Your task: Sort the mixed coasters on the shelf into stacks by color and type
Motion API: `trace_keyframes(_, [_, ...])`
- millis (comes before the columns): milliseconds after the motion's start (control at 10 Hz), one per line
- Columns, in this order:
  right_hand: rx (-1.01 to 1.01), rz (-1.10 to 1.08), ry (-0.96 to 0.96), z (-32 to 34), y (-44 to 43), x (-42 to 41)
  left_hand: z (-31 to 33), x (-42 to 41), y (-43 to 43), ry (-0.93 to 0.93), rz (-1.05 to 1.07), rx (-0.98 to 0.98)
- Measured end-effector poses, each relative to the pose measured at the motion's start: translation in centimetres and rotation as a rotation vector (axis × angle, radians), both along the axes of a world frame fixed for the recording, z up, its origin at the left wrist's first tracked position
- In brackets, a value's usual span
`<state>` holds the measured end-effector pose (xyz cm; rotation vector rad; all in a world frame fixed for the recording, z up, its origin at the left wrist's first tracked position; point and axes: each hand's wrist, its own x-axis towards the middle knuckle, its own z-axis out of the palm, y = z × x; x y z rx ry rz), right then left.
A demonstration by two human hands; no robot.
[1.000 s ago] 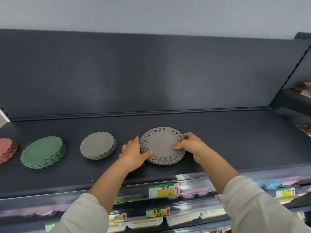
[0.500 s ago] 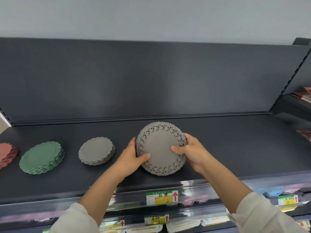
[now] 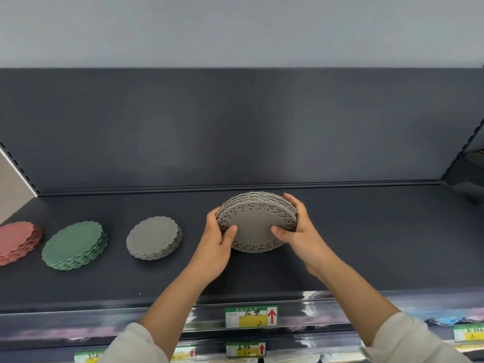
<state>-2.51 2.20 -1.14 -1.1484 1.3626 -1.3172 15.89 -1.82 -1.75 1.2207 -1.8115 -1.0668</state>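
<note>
A dark shelf (image 3: 366, 244) runs across the frame. At centre, the left hand (image 3: 216, 247) and right hand (image 3: 301, 233) clasp a tilted stack of grey lace coasters (image 3: 258, 225), fingers curled round its edges. Plain grey stack (image 3: 154, 237), green stack (image 3: 74, 244) and pink stack (image 3: 17, 241) lie at lower left.

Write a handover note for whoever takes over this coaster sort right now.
Left hand and right hand: both clamp the grey lace-edged stack, tilted up on its near edge on the shelf.
Lying flat to the left, apart from each other: plain grey stack, green stack, pink stack, partly out of frame.
Done: four single-colour stacks, no loose coasters visible.
Left: set the lace stack flat, probably square it.
</note>
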Motion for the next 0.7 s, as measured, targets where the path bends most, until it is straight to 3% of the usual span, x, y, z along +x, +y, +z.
trace_keyframes(200, [0.102,-0.113,0.163,1.2,-1.6,0.0,1.4,0.3,-1.5,-0.220,0.023,-0.030])
trace_keyframes(300, [0.162,-0.194,0.212,1.3,-2.9,-0.2,2.4,-0.2,-2.7,-0.234,0.059,0.012])
trace_keyframes(400, [0.281,-0.161,0.385,0.2,-3.7,-0.1,1.5,-0.5,-3.8,-0.403,0.070,0.066])
trace_keyframes(500, [0.450,-0.143,0.701,-1.0,-4.2,0.3,-0.4,-0.5,-4.4,-0.670,0.090,0.129])
trace_keyframes(600, [0.480,-0.156,0.888,-1.1,-4.2,0.5,-0.8,-0.7,-4.4,-0.760,0.090,0.139])
trace_keyframes(700, [0.481,-0.145,0.914,-0.5,-3.8,-0.2,-0.1,-0.5,-4.5,-0.780,0.110,0.046])
